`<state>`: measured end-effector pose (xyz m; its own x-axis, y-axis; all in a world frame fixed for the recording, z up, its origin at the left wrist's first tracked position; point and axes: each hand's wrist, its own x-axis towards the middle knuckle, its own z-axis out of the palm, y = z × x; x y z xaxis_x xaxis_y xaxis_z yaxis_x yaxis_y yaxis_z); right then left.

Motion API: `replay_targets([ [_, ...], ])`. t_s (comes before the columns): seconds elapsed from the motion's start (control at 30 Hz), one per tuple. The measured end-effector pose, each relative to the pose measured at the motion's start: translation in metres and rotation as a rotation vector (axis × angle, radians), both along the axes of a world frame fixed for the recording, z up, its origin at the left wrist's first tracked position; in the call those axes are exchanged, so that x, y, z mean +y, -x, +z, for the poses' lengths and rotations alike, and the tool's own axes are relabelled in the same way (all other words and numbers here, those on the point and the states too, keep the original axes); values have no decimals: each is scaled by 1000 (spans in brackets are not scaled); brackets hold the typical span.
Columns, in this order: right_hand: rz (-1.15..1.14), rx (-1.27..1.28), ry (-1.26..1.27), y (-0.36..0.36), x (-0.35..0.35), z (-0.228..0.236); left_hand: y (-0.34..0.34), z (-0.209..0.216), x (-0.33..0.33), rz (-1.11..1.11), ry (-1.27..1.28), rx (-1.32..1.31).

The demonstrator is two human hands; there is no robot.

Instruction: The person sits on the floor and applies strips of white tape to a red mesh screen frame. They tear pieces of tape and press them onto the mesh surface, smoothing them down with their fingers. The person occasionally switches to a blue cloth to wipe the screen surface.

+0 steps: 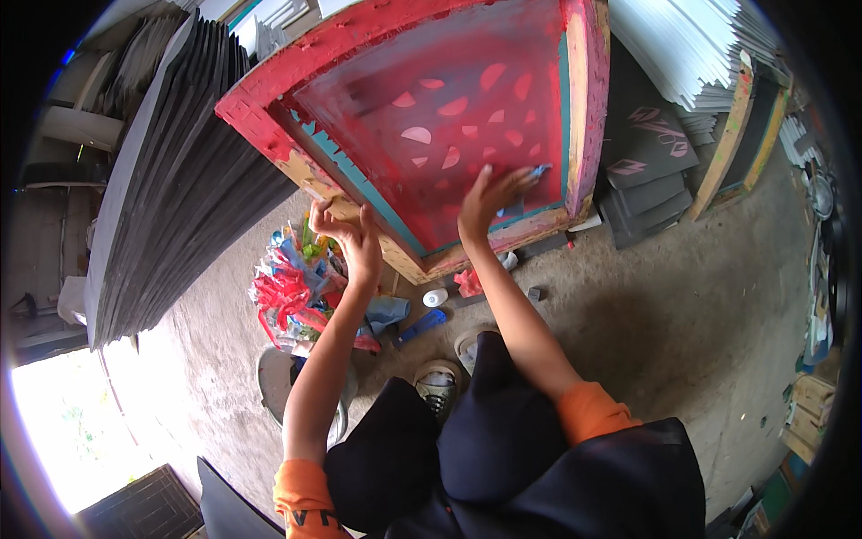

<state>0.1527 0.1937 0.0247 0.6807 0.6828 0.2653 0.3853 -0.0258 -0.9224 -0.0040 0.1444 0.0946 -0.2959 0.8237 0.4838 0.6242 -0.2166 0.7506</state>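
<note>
A wooden screen printing frame (260,112), smeared with red paint, stands tilted in front of me. Its mesh (377,117) is stained red and grey and carries pale half-round shapes, with teal tape along the inner edges. My left hand (353,241) is closed on the frame's left edge near the bottom corner. Pressed to the lower right of the mesh is my right hand (494,199), slightly blurred. Bits of a blue rag (540,171) show at its fingertips and below its palm; most of the rag is hidden under the hand.
Left of the frame lean many dark sheets (171,180); white sheets (673,45) are stacked at the upper right. On the floor lie a heap of coloured scraps (287,287), a white bottle (435,297) and a blue tool (422,325). A bucket (274,382) stands beside my left forearm.
</note>
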Motion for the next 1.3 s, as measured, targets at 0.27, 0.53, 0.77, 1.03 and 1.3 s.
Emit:
replay_targets([
  [0.27,207,-192,29,10,-20,-10,15,-9,1,-59,-4,-113],
  [0.53,296,-354,-160,14,0,43,21,-5,2,-107,-13,-39],
  [0.77,214,-377,16,-4,-44,-49,28,14,-6,-204,83,-60],
  [1.03,130,18,-77,-29,-3,36,20,15,-28,-152,-14,-108],
  [1.3,432,884,-204,-101,-78,78,-54,20,-41,-211,-203,-251],
])
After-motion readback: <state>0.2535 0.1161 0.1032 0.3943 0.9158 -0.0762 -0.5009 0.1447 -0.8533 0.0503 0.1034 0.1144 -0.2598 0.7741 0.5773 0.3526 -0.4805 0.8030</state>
